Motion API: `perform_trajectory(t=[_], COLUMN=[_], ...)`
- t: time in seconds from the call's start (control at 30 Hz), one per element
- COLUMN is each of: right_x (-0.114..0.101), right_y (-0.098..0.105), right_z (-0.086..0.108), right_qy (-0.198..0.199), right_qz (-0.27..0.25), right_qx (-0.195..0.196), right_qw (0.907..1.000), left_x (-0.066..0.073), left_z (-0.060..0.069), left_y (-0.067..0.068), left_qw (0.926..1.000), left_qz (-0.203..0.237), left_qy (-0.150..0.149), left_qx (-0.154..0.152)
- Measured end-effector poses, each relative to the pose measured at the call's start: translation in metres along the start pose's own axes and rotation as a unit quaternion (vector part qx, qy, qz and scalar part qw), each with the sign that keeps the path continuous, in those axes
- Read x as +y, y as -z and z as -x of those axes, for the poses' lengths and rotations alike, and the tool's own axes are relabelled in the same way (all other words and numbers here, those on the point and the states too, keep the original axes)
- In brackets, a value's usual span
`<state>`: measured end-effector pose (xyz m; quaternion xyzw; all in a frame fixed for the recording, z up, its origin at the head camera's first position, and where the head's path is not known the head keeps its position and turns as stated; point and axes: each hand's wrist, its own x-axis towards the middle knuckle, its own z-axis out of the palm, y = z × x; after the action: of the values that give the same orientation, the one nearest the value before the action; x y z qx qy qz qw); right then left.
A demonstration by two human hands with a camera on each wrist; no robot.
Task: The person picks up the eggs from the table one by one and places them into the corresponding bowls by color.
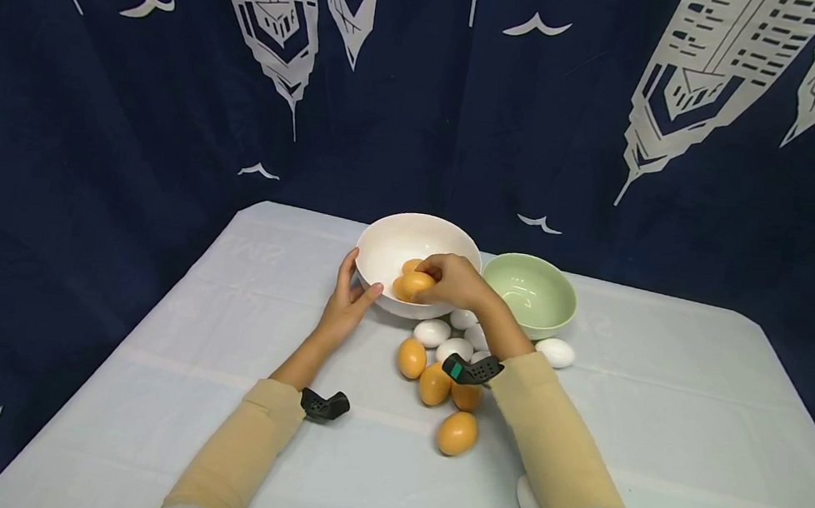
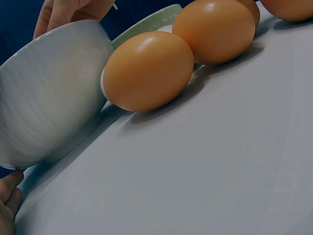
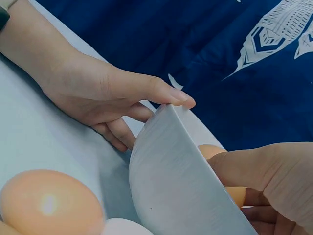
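A large white bowl [image 1: 397, 240] stands at the back of the table, with a few brown eggs [image 1: 412, 265] inside. My left hand [image 1: 347, 302] grips its left side, the thumb at the rim and the fingers along the outer wall, as the right wrist view shows. Inside the bowl, my right hand [image 1: 453, 280] holds a brown egg [image 1: 417, 282] between thumb and fingers, low among the others. The right hand hides part of that egg. In front of the bowl lie several white eggs [image 1: 432, 332] and several more brown eggs [image 1: 434, 384].
A green bowl [image 1: 530, 293] stands right beside the white one, with a white egg [image 1: 555, 353] at its front. Another white object [image 1: 531, 504], partly hidden by the right sleeve, lies near the front. A dark blue patterned curtain [image 1: 422, 122] hangs behind the table [image 1: 217, 333].
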<state>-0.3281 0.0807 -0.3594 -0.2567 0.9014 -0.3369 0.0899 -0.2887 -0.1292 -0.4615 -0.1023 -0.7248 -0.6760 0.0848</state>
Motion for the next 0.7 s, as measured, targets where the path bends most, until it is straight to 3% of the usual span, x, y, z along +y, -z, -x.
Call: perform_trajectory(t=[0.17,0.37,0.57,0.7], right_x=[0.003,0.003,0.0,-0.002], right_y=[-0.004,-0.005,-0.004,-0.004], right_z=[-0.005,-0.007,-0.01,-0.013], right_qy=[-0.006,-0.01,-0.023,-0.044], right_qz=[0.021,0.042,0.067,0.086], right_qx=[-0.021,-0.035,-0.059,-0.08], right_qw=[0.9995,0.9985,0.9957,0.9921], left_x=[0.004,0.024,0.004,-0.001], left_z=[0.001,0.007,0.0,0.0], left_y=[0.0,0.001,0.0,0.0], left_qw=[0.9999,0.9996,0.9999,1.0], left_qz=[0.007,0.013,0.009,-0.007], left_qy=[0.002,-0.007,-0.001,0.001], left_qx=[-0.01,-0.024,-0.011,0.001])
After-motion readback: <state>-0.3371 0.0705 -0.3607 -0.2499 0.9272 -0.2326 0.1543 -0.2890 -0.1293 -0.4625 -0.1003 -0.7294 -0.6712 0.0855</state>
